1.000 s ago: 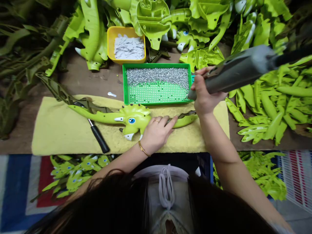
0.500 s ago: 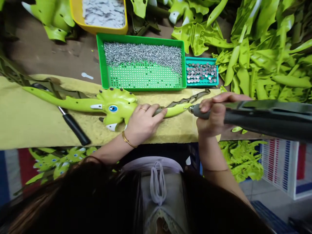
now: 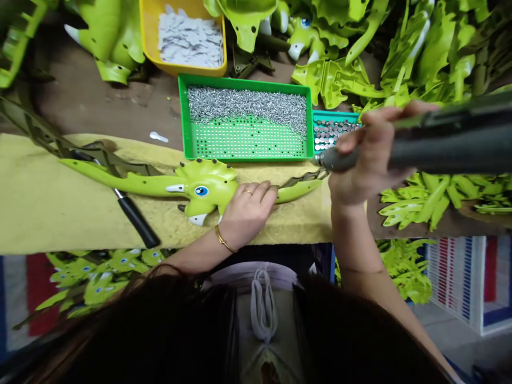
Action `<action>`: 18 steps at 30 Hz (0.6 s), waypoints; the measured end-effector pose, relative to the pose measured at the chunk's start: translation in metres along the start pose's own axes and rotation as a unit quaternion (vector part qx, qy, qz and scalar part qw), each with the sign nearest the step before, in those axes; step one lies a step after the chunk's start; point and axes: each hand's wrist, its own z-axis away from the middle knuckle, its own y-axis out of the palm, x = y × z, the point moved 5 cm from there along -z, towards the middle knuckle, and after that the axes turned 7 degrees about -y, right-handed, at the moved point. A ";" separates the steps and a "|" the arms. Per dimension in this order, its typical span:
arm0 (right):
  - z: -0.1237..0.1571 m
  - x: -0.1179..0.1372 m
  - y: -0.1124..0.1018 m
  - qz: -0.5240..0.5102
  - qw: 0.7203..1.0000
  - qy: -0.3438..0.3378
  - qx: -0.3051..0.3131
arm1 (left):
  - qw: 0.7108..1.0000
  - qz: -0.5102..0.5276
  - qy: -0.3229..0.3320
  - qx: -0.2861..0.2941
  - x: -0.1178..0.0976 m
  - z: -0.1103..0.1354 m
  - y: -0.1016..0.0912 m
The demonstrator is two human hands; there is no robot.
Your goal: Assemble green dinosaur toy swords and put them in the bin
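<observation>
A lime green toy dinosaur [image 3: 200, 188] with a blue eye lies lengthwise on a yellow mat [image 3: 48, 202]. My left hand [image 3: 248, 210] lies flat on its body, fingers stretched along it, pressing it down. My right hand [image 3: 366, 160] is wrapped round a grey electric screwdriver [image 3: 440, 141], whose tip hangs just above the toy's right end, beside the green tray's corner. A green tray [image 3: 184, 120] of small silver screws sits behind the toy. A small teal tray [image 3: 338, 116] of round silver pieces stands to its right.
A black-handled tool [image 3: 134, 218] lies on the mat under the toy's tail. A yellow tub [image 3: 148, 37] of white pieces stands at the back. Piles of green toy shells [image 3: 400, 48] crowd the back and right. More green parts [image 3: 104, 272] sit below the table edge.
My right hand has lifted the screwdriver from the toy's right end up toward the trays. My left hand stays on the toy. The view has shifted a little.
</observation>
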 end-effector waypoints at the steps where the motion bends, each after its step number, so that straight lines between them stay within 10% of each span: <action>1: -0.003 -0.008 0.010 0.008 1.000 0.012 -0.010 | 1.000 -0.008 0.004 0.000 0.000 0.000 -0.003; 9: 0.022 -0.094 0.041 -0.055 0.982 0.130 0.125 | 1.000 -0.006 0.010 0.020 0.014 0.004 -0.016; 18: -0.004 -0.001 0.013 -0.108 0.987 -0.117 -0.016 | 0.999 0.035 0.007 -0.006 0.019 0.001 -0.014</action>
